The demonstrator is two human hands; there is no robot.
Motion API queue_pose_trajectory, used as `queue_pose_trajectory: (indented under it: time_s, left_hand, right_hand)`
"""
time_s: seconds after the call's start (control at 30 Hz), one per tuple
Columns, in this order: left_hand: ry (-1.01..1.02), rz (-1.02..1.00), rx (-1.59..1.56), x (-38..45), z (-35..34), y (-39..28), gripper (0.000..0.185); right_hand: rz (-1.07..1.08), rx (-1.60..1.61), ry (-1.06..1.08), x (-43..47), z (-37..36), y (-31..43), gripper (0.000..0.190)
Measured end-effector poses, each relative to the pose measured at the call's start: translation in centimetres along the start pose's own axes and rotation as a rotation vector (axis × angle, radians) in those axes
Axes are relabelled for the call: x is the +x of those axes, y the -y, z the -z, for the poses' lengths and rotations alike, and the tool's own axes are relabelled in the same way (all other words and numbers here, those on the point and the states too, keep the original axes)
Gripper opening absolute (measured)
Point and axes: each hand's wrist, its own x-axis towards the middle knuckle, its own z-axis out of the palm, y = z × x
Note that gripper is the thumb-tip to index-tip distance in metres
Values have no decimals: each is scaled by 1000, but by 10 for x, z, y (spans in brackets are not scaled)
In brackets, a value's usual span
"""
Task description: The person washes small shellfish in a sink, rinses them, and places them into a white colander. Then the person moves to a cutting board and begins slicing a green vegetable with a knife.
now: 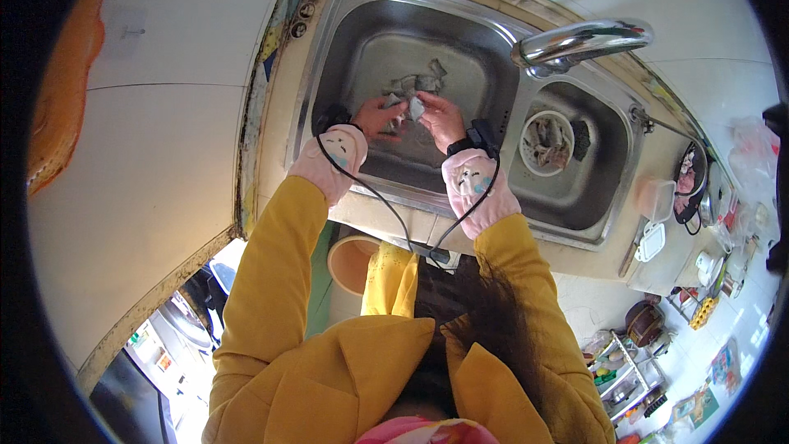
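Both my hands are low inside the left basin of a stainless steel double sink. In my right hand a silvery-grey piece, apparently cut fish, is pinched between thumb and fingers. My left hand holds another grey piece close beside it, the fingertips nearly meeting. More silvery pieces lie on the basin floor just beyond my fingers. Pink cuffs with stitched faces cover my forearms, and a dark band with a black cable sits at each wrist.
In the right basin a white plastic bowl holds more grey pieces, with a dark scouring pad against it. The chrome faucet arches over the divider. A clear plastic container, a white lid and a knife lie on the right counter.
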Motion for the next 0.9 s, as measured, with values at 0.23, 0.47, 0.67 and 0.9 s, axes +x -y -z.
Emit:
queue_pose_trajectory:
  time_s: [0.23,0.47,0.67,0.9]
  left_hand:
    - [135,-56,-229,-6,-8,3,26]
    - [-204,45,-32,6,1,11,27]
    - [-200,38,-37,3,11,12,25]
    - [-89,-28,-65,-8,-1,-2,26]
  right_hand:
    - [216,-534,-92,-3,-6,2,28]
    - [564,-1508,-187,33,18,8,31]
    - [308,-1615,-54,52,23,-8,32]
    - [-68,-1350,-107,52,44,-29,34]
